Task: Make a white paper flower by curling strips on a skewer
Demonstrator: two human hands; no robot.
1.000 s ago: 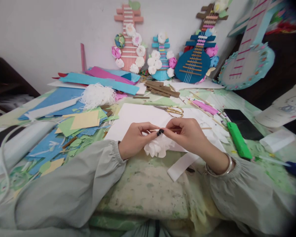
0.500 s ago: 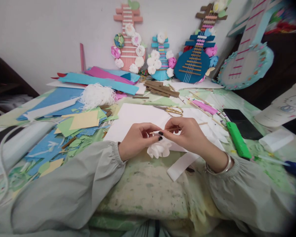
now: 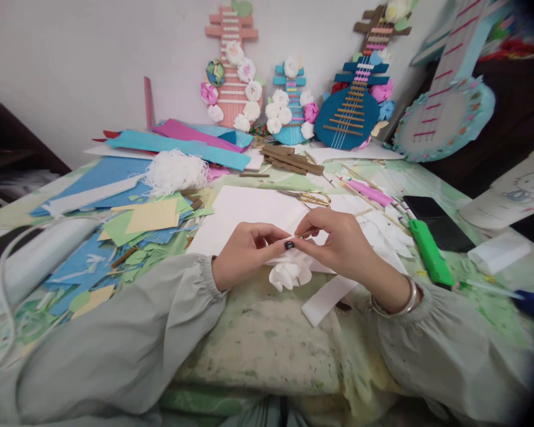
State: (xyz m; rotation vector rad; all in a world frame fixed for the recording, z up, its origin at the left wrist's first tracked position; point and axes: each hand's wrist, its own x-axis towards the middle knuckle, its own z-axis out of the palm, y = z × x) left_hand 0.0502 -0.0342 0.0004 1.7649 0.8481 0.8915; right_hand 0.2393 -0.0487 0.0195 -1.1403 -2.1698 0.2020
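My left hand (image 3: 249, 249) is closed in a pinch on a white paper strip whose lower part hangs down as a ruffled white paper flower (image 3: 290, 274). Fingertips of my right hand (image 3: 338, 240) meet it from the other side, closed around a thin wooden stick (image 3: 363, 212) that pokes out behind the hand. My fingers hide most of the join between stick and paper. Under my right wrist lies a white paper strip (image 3: 328, 300).
Gold-handled scissors (image 3: 315, 198) lie on white sheets (image 3: 235, 204) beyond my hands. Coloured paper scraps (image 3: 151, 216) and white string (image 3: 177, 172) are left. A green cutter (image 3: 431, 252), a phone (image 3: 436, 222) and a cup (image 3: 511, 190) are right. Paper instruments (image 3: 349, 115) stand behind.
The paper flower has shifted slightly right and down. My right fingers have turned and drawn closer to the left fingertips, covering more of the stick.
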